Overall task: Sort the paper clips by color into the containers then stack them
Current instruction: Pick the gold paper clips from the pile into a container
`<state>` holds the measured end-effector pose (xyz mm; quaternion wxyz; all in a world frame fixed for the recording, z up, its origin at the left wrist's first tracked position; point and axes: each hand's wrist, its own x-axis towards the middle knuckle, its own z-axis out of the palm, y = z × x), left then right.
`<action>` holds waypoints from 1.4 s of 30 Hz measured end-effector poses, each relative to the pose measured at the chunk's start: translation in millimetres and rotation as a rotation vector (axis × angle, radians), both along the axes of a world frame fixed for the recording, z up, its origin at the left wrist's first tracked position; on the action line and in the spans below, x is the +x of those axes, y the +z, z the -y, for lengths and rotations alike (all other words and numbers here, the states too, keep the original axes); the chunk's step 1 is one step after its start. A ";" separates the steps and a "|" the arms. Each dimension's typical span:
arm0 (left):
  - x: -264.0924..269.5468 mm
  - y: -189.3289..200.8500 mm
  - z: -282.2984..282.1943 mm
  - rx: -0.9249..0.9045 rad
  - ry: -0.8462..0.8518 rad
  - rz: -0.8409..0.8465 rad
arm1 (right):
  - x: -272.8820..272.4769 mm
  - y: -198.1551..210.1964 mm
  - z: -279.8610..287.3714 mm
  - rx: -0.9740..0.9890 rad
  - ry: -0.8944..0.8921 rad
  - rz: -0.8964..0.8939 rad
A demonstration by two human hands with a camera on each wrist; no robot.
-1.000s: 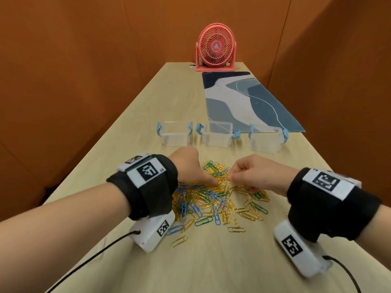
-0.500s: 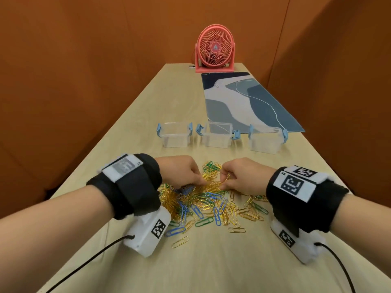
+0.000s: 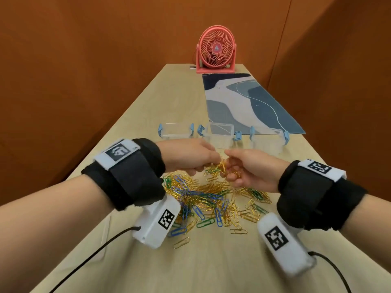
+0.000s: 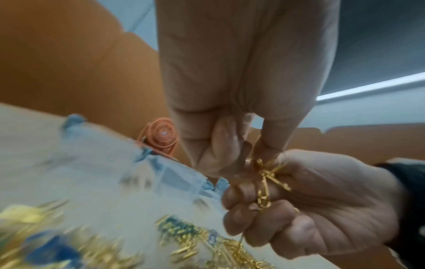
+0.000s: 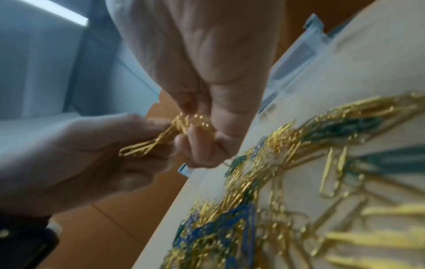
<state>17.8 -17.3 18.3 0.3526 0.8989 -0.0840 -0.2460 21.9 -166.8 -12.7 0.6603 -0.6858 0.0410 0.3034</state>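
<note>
A pile of gold, blue and green paper clips (image 3: 207, 197) lies on the wooden table (image 3: 148, 123). Both hands hover just above its far edge, fingertips meeting. My left hand (image 3: 208, 166) pinches a small bunch of gold clips (image 3: 222, 166); in the right wrist view that bunch (image 5: 147, 143) sticks out of its fingers. My right hand (image 3: 229, 171) curls round more gold clips (image 4: 266, 182) in its palm. Three clear containers with blue latches stand in a row beyond the hands: left (image 3: 175, 134), middle (image 3: 220, 136), right (image 3: 268, 141). I see no clips in them.
A blue patterned mat (image 3: 249, 102) lies behind the containers on the right, and a pink fan (image 3: 215, 49) stands at the table's far end. Orange walls close in on both sides. Cables trail from both wrist cameras toward the near edge.
Both hands have risen from the pile and come together above it, gold clips now between their fingers. The right palm has turned partly upward.
</note>
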 end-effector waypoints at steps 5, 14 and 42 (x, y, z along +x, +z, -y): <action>-2.7 13.3 25.4 0.114 -0.049 0.202 | -1.7 4.7 -5.2 0.199 0.032 -0.118; 1.2 9.3 13.5 -0.264 0.109 0.172 | 5.2 -2.5 14.4 0.112 -0.201 -0.174; 8.4 9.4 20.2 -0.272 0.023 0.026 | -0.6 1.6 17.8 0.048 -0.063 -0.204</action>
